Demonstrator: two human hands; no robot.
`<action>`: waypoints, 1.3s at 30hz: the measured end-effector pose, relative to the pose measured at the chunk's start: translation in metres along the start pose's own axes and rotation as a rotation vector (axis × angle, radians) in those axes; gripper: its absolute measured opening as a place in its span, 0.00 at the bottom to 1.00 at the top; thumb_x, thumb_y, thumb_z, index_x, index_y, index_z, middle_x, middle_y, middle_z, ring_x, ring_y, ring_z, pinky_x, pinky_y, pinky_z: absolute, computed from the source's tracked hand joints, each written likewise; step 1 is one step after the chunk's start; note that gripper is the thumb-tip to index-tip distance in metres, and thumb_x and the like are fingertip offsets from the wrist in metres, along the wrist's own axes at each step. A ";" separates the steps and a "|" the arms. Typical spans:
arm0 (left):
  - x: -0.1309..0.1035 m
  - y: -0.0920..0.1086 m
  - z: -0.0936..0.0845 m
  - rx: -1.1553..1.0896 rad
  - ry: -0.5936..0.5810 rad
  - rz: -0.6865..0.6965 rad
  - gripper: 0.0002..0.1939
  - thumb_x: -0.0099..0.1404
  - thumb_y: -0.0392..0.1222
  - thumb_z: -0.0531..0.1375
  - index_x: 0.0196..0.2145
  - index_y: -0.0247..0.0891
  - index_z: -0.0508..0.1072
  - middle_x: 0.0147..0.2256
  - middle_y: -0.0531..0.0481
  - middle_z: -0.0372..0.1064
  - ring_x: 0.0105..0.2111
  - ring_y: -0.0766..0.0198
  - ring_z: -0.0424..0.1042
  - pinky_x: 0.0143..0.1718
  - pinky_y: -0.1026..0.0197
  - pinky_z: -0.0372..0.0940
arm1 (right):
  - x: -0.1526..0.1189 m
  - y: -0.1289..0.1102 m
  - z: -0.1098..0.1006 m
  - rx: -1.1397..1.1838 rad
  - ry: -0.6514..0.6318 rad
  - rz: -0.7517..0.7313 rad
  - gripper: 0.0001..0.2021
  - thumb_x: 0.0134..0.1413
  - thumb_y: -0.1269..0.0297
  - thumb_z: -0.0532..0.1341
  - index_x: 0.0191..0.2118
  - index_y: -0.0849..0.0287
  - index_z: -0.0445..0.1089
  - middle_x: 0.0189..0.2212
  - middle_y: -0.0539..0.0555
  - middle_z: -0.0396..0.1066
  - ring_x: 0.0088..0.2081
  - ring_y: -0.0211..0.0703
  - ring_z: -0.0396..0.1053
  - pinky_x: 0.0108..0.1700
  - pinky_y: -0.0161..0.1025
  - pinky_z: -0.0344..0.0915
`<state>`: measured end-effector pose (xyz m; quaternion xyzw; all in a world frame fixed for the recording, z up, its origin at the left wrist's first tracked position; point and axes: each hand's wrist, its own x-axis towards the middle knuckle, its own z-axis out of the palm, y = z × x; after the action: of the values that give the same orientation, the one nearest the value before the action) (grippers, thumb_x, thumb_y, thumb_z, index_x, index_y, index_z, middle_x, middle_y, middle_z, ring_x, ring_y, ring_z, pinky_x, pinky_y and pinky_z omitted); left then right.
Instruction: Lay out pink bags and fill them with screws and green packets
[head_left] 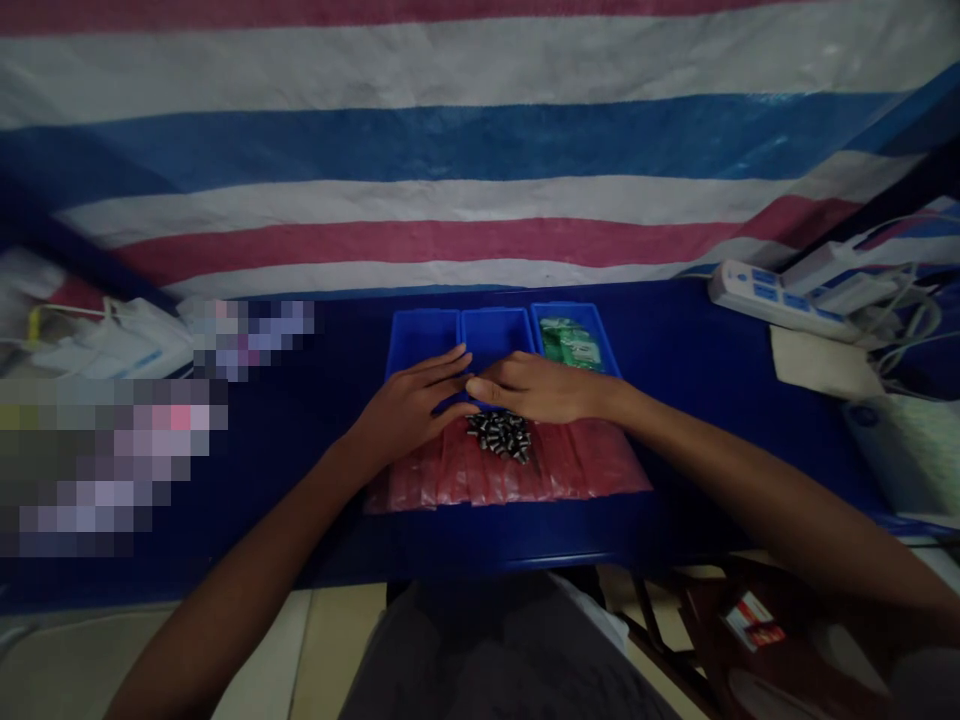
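Note:
My left hand [409,405] reaches over the front of the left blue bin [424,326], its fingers stretched and apart with nothing visible in them. Beside it, my right hand [532,388] lies across the front of the middle blue bin [495,328]. Its fingers are curled together, and whatever they may hold is hidden. The fingertips of both hands nearly meet. Just below them is a heap of small black-and-silver cylindrical parts [501,436], resting on a row of red plastic bags [442,475]. Green packets [571,345] lie in the right blue bin [600,330].
Everything stands on a blue table [300,440] against a striped sheet [480,140]. At right are a power strip [780,298] with cables and a light-coloured pad [823,362]. White adapters [127,340] sit at left, near a blurred-out area. A stool [720,620] stands below right.

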<state>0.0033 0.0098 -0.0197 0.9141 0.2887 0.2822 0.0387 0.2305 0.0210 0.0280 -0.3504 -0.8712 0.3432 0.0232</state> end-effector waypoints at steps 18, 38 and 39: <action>-0.002 -0.001 0.000 0.045 -0.031 0.064 0.16 0.77 0.43 0.58 0.55 0.33 0.76 0.61 0.35 0.72 0.67 0.50 0.66 0.65 0.46 0.70 | -0.027 -0.008 0.010 0.207 0.346 -0.237 0.11 0.66 0.54 0.66 0.39 0.57 0.77 0.37 0.53 0.79 0.39 0.43 0.77 0.45 0.40 0.71; 0.005 0.001 -0.003 0.031 -0.046 0.097 0.15 0.76 0.46 0.60 0.50 0.34 0.80 0.58 0.38 0.75 0.65 0.52 0.70 0.63 0.48 0.72 | -0.060 0.072 -0.040 -0.432 0.189 0.170 0.36 0.56 0.55 0.70 0.68 0.63 0.66 0.64 0.68 0.70 0.62 0.69 0.71 0.60 0.59 0.71; 0.005 0.001 -0.002 0.033 -0.036 0.107 0.14 0.76 0.45 0.60 0.50 0.34 0.80 0.58 0.37 0.75 0.64 0.52 0.70 0.63 0.48 0.72 | -0.057 0.071 -0.042 -0.452 0.142 0.187 0.38 0.54 0.55 0.71 0.68 0.62 0.66 0.64 0.69 0.70 0.61 0.70 0.72 0.59 0.59 0.71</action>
<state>0.0062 0.0113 -0.0147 0.9336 0.2435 0.2625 0.0139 0.3278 0.0463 0.0278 -0.4489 -0.8858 0.1147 -0.0262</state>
